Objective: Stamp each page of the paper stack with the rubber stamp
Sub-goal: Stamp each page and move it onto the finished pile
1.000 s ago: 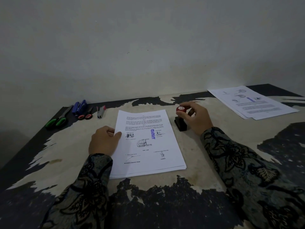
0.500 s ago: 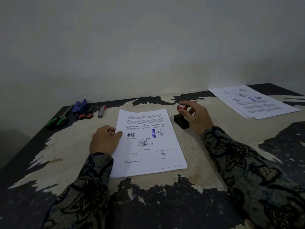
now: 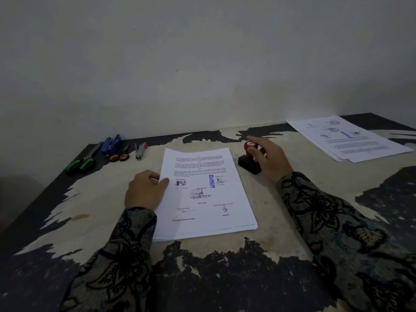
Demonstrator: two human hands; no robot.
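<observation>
The right hand lies against the rubber stamp, its thumb on the red knob and its forefinger stretched out straight past the knob toward the wall; the other fingers are hidden behind the hand, so whether it grasps the stamp or only touches it cannot be told; the stamp stands upright on its black base on the desk, just beside the right edge of the paper stack. The left hand pinches the left edge of the stack's top sheet, thumb on top of the paper and fingers curled under it; the stack lies near the middle of the desk, slightly askew, and its top page bears a blue APPROVED mark among printed text and signatures. A second pile of pages lies well apart at the desk's far right corner, a blue mark on its top sheet too. Along the far left edge sit green-handled scissors, a blue stapler, red-handled scissors and a small grey tool with a red tip; both forearms wear dark patterned sleeves.
</observation>
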